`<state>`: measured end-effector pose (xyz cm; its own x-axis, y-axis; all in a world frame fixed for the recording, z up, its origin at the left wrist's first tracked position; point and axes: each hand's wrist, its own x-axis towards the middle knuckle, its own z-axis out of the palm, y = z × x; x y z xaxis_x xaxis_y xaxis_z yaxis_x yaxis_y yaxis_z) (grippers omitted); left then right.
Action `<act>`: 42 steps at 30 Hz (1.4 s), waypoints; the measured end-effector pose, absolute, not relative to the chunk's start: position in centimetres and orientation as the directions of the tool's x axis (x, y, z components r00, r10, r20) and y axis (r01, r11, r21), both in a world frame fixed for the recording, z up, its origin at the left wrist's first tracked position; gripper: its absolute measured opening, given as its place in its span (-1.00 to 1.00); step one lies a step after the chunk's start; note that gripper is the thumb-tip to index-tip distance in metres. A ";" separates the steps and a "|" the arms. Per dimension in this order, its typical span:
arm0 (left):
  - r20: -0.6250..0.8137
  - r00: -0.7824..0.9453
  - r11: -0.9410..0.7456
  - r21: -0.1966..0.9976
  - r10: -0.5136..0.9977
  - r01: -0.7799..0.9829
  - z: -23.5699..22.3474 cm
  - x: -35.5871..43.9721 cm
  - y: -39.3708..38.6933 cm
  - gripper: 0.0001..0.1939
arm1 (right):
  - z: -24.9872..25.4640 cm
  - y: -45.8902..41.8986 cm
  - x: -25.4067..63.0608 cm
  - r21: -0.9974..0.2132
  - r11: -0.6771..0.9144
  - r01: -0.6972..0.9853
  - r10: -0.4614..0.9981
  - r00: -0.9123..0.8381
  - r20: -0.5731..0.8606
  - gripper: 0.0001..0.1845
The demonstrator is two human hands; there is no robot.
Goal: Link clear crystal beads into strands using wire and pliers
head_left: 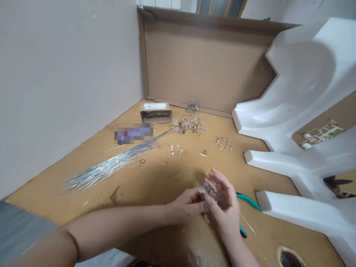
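Observation:
A small round piece of bent silvery wire with shiny clear-looking parts (pixel 209 192) sits between my two hands. My left hand (pixel 185 206) pinches its left side between thumb and fingers. My right hand (pixel 228 205) curls around the other side, its thumb pressed on the front and its upper fingers raised behind. The fingers cover part of the piece, so its exact shape is hidden. Just beyond my right hand lie pliers with teal handles (pixel 250 201), partly concealed by that hand. A thin loose wire (pixel 248 224) is beside them.
A long bundle of straight metal wires (pixel 108 167) lies on the left of the brown table (pixel 155 189). Farther back are a small open cardboard box (pixel 156 112), a pile of wire pieces (pixel 189 125) and a wire ring (pixel 222 143). A white plastic chair (pixel 280 163) borders the right side.

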<state>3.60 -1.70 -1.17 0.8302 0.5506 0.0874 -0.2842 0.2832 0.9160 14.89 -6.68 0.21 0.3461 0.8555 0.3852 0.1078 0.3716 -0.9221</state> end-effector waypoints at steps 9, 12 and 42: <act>0.334 0.616 -0.320 0.937 0.714 -0.137 -1.3 2.8 -0.8 -0.80 | -1.7 -5.7 12.5 -0.913 0.227 -0.339 0.878 0.477 0.041 -0.26; 0.379 0.578 -0.352 0.922 0.723 -0.164 -1.5 2.7 -0.9 -0.85 | -1.5 -6.2 11.6 -0.871 0.236 -0.430 0.853 0.521 -0.026 -0.26; -0.177 0.893 0.734 0.645 0.413 -0.212 -1.8 3.7 -0.6 -0.73 | 0.5 -6.0 13.4 -0.971 0.214 0.107 0.829 0.507 0.239 -0.93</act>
<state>3.66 -0.56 -1.84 0.8933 0.4133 -0.1769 -0.2117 0.7339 0.6454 13.36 -6.03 0.52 0.5065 0.8285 0.2388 0.1073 0.2142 -0.9709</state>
